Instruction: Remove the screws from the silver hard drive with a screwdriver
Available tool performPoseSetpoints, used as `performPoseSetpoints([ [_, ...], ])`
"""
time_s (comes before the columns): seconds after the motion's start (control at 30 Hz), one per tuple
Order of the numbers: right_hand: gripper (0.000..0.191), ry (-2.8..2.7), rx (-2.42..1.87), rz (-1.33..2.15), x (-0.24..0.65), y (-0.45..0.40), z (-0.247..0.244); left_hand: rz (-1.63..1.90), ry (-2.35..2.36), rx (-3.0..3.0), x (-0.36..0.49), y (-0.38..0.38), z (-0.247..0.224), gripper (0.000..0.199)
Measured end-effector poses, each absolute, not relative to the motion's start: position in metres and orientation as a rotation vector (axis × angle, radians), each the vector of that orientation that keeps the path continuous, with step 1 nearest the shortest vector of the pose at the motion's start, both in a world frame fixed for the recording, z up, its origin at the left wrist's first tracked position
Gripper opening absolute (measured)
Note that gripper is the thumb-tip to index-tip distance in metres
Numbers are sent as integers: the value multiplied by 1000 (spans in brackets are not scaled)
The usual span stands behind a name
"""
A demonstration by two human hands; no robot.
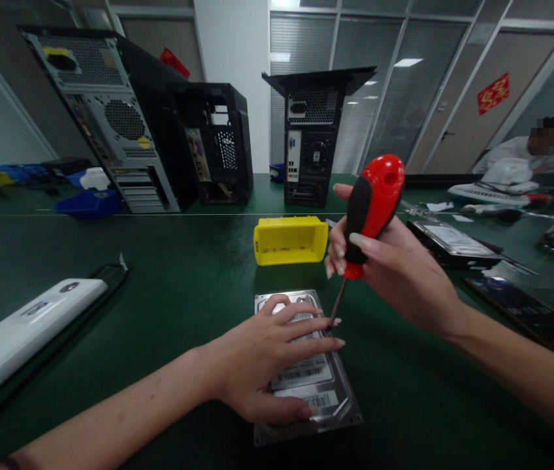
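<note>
One drive (pixel 348 398) lies label-up on the green table (pixel 193 281), right in front of the person, long side running away, prob. b/c that puts its right edge in easy reach. L hand (pixel 267 356) is flat on top, fingers spread wide, thumb apart nr the near end; no pinch, looks more like pressing, prob. to stop it sliding or twisting. R hand (pixel 394 271) is closed round the driver (pixel 377 189), thumb on one side of the handle & fingers on the other, a narrow grip that likely suits turning. Driver leans, red butt up & to the right, shaft (pixel 338 301) down to the drive's right edge; the very tip is hard to make out by the L fingertips, so can't tell if it's seated. Lean may be to clear the L hand, tho upright would likely bite better. Bin (pixel 291 259) sits just past the drive's far end, not touching, prob. so small stuff is a short trip; a few bits (pixel 284 249) lie in it, too tiny to ID. PC cases (pixel 115 121) at back, 2nd HDD (pixel 453 240) right, white unit (pixel 36 333) left: prob. set well apart for elbow room.
</note>
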State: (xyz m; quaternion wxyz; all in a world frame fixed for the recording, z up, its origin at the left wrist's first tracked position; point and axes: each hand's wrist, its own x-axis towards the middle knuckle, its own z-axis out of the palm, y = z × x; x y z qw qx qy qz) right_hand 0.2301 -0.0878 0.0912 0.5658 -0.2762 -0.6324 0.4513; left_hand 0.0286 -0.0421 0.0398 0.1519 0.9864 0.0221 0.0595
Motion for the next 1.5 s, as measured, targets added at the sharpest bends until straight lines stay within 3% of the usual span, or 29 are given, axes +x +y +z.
performPoseSetpoints([
  [0.4,34,-1492,-695,902,231,-77,87,147,81,2862,29,-44,40,71],
  [0.73,23,-1491,-628,1101,233,-83,84,138,78,2850,29,-43,40,72],
  [1.1,32,-1507,-673,965,229,-80,85,160,67,2844,29,-43,38,71],
  [1.5,39,-1476,-583,1186,231,-83,80,158,63,2830,29,-43,40,72],
])
